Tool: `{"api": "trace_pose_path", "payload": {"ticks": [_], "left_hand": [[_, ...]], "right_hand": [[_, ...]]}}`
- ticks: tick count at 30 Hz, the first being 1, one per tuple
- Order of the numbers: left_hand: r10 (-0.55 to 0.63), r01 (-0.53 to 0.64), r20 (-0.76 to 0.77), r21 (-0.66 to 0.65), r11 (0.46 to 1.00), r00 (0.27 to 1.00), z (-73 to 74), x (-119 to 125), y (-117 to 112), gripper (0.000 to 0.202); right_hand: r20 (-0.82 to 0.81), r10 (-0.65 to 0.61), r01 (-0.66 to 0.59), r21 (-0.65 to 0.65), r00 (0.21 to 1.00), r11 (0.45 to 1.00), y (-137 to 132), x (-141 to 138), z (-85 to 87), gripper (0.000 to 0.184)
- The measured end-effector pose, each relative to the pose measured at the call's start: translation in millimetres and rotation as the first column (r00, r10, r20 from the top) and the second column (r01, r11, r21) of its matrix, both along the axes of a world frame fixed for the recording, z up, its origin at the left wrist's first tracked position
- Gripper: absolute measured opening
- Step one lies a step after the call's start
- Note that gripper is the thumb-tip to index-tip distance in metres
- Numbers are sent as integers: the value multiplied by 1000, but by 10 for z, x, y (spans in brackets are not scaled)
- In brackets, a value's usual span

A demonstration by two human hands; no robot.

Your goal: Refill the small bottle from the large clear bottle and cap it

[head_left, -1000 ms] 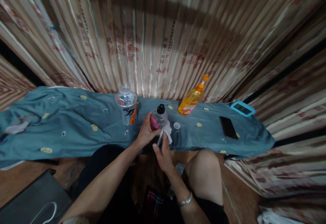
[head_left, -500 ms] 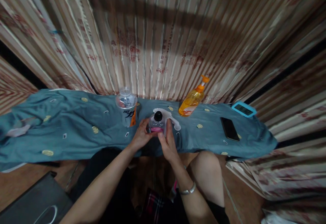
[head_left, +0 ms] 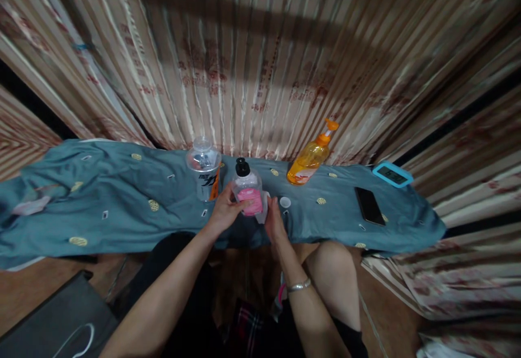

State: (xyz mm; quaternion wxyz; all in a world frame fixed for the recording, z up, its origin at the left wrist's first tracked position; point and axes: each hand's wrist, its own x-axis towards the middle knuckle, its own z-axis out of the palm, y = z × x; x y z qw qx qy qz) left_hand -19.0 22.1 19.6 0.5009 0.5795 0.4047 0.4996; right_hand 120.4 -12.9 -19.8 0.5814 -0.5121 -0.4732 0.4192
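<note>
My left hand (head_left: 224, 211) is closed around a clear bottle (head_left: 249, 199) with a pink label and a black top, thumb across the label. The bottle leans slightly left above the front part of the cloth-covered table. Against its right side, my right hand (head_left: 275, 221) presses a crumpled white tissue (head_left: 262, 211); its fingers are together and partly hidden. A small round white cap (head_left: 285, 202) lies just right of that hand. Left of the bottle stands a larger clear plastic bottle (head_left: 207, 179) with a black and orange label.
An orange pump bottle (head_left: 307, 160) stands at the back right of the teal cloth (head_left: 134, 206). Farther right are a black phone (head_left: 369, 206) and a blue-framed digital clock (head_left: 393, 174). A striped curtain (head_left: 252, 65) hangs close behind the table. A crumpled wrapper (head_left: 31, 206) lies far left.
The pink-labelled bottle has been raised and tilted, showing its label. The tissue, spread behind it before, is now gathered at its right side under my right hand, leaving the white cap uncovered.
</note>
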Motion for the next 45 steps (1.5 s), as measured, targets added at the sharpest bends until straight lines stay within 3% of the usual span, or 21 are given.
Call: {"api": "trace_pose_path", "payload": {"ticks": [8, 13, 16, 19, 24, 27, 30, 34, 39, 45], "left_hand": [[114, -115, 45, 30, 993, 992, 72, 3, 87, 49], [218, -218, 4, 86, 972, 976, 50, 27, 201, 47], [280, -272, -56, 109, 956, 958, 48, 86, 254, 48], [320, -311, -106, 94, 946, 941, 51, 202, 281, 49], [325, -319, -120, 60, 946, 938, 96, 403, 294, 52], [302, -291, -111, 104, 951, 947, 134, 473, 281, 50], [234, -219, -105, 139, 966, 966, 130, 540, 247, 47], [40, -30, -74, 140, 990, 996, 57, 685, 175, 49], [-92, 146, -198, 273, 951, 976, -45, 948, 67, 63], [-286, 343, -231, 264, 902, 930, -309, 1485, -78, 73]], "right_hand": [[21, 98, -95, -104, 995, 990, -41, -183, 65, 86], [222, 42, -17, -113, 974, 993, -162, -29, 89, 54], [463, -121, 125, 23, 878, 992, -186, 2, 184, 64], [667, -232, 117, 213, 708, 970, -84, -81, 269, 74], [763, -316, 114, 307, 565, 945, 179, -165, 308, 76], [771, -346, 124, 334, 535, 935, 290, -92, 310, 73], [743, -358, 111, 361, 565, 926, 374, 52, 319, 71], [661, -273, 84, 304, 699, 949, 416, 359, 382, 70], [582, -209, 121, 187, 786, 975, 321, 896, 448, 63], [450, -287, 284, 76, 846, 956, 334, 1453, 188, 54]]}}
